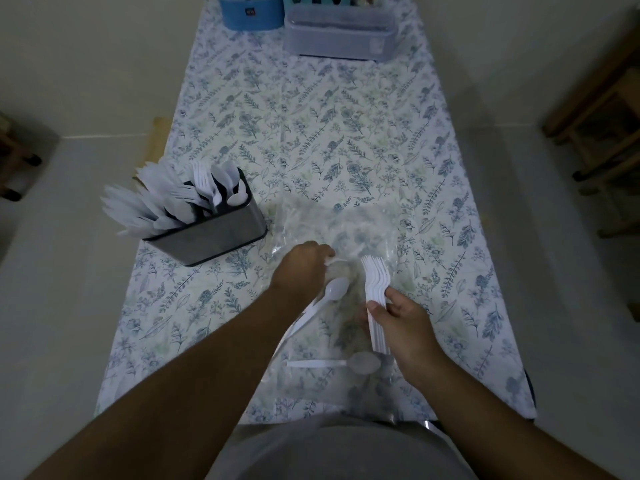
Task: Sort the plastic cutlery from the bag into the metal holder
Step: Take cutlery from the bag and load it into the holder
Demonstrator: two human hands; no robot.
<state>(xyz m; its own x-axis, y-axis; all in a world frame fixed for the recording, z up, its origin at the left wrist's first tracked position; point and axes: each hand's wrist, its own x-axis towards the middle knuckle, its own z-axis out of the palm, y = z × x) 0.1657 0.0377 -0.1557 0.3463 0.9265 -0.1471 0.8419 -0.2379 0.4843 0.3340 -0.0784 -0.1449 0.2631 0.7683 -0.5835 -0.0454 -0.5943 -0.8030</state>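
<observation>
A metal holder (214,233) stands at the table's left, filled with several white plastic knives, forks and spoons. A clear plastic bag (346,230) lies flat in front of me. My right hand (401,323) grips a stacked bundle of white forks (375,282), tines pointing away. My left hand (301,268) reaches into the bag, its curled fingers pinching a white piece of cutlery whose type I cannot make out. A white spoon (332,292) slants under my left wrist; whether that hand also holds it is unclear. Another spoon (360,362) lies on the bag near me.
The table carries a floral cloth (346,133). At the far end stand a blue container (249,12) and a clear lidded box (339,32). Wooden furniture (606,116) is at the right, and the table's near edge is against my body.
</observation>
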